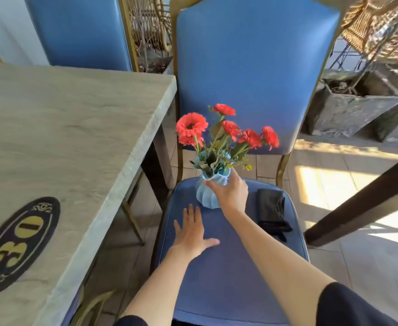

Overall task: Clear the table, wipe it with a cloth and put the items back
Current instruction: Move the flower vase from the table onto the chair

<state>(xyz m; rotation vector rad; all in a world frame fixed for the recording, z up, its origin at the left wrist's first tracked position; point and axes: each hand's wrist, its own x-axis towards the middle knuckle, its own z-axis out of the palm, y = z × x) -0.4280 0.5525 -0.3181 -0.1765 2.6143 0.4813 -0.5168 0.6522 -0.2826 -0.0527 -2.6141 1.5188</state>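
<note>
Left hand (189,234) flat on chair seat (228,278) | right hand (231,191) grips vase (204,195) | cloth (272,209) near right edge

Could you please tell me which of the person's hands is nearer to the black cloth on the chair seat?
Right. The right hand grips the blue vase just left of the black cloth; the left hand lies flat on the seat, farther left.

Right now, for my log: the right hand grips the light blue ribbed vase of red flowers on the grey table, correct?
No. The right hand grips the light blue ribbed vase of red flowers on the blue padded chair seat, not the table; the head view shows it.
</note>
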